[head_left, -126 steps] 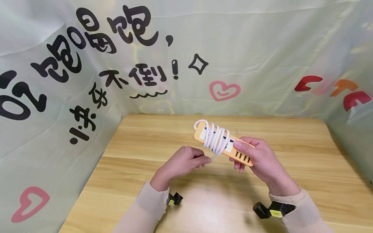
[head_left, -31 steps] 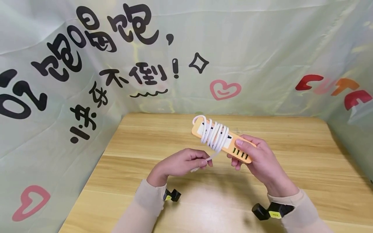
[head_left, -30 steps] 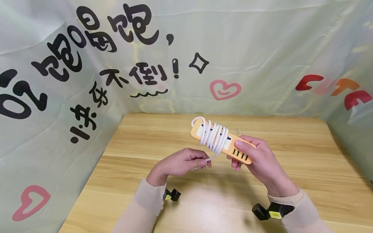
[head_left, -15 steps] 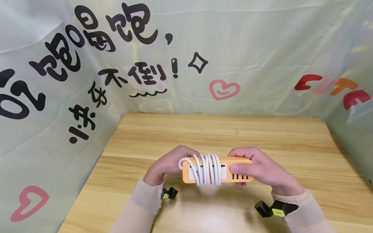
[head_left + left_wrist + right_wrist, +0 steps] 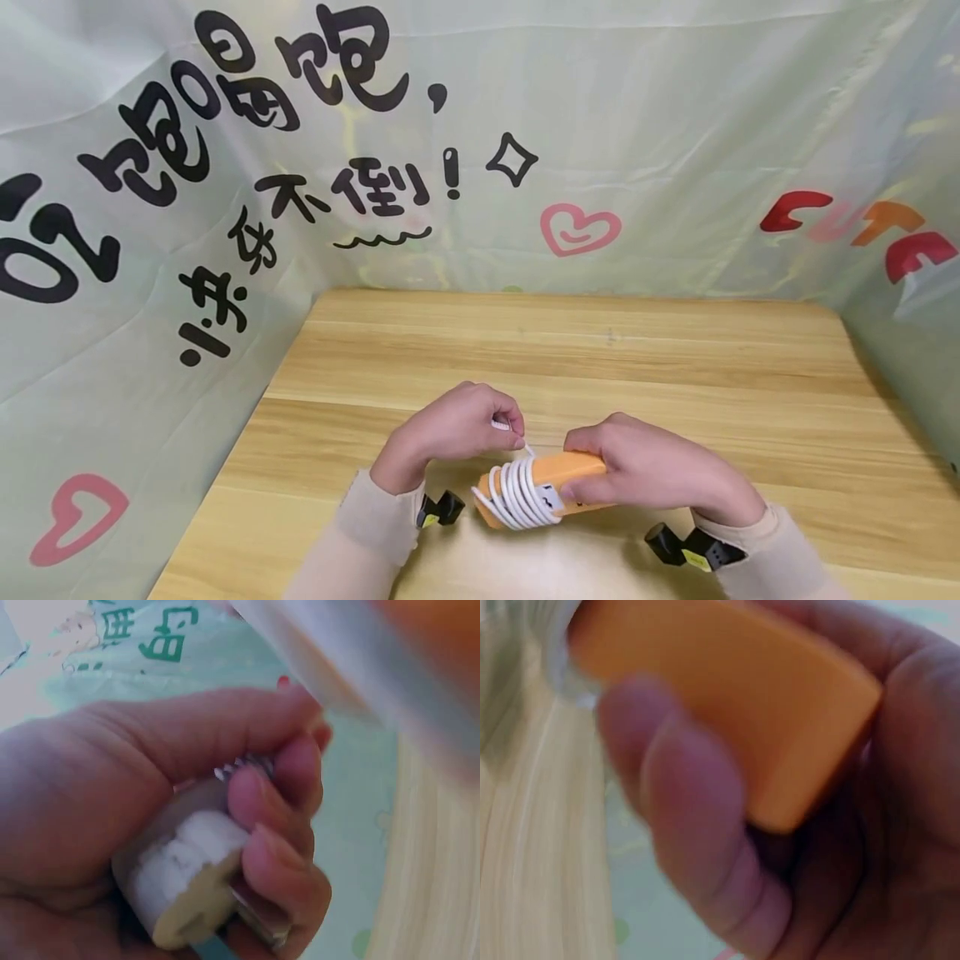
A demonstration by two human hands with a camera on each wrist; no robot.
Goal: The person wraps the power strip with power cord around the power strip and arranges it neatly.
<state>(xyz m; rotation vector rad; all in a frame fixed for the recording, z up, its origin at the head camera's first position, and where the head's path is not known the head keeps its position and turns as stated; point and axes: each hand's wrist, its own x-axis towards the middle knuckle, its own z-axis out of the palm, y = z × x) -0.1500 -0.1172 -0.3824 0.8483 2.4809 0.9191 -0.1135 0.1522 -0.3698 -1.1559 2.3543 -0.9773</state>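
Note:
An orange power strip (image 5: pixel 566 464) with white socket panels is tilted over the near middle of the table in the head view. Its white cord (image 5: pixel 517 496) is wound in several turns around the strip's left part. My right hand (image 5: pixel 652 462) grips the strip's right end, thumb on the socket side; the right wrist view shows fingers curled round the orange body (image 5: pixel 765 705). My left hand (image 5: pixel 453 425) holds the white plug (image 5: pixel 199 862) in its curled fingers, metal prongs partly hidden by them. From that hand a short piece of cord runs to the windings.
The wooden table (image 5: pixel 420 342) reaches back to a pale fabric wall (image 5: pixel 675 167) printed with black writing and a pink heart. More fabric stands at the left and right sides. A black wrist camera (image 5: pixel 442 508) sits on each sleeve.
The power strip has come down toward me and rolled, its sockets now turned more away from view. The left hand has kept the plug and cord while passing around the strip.

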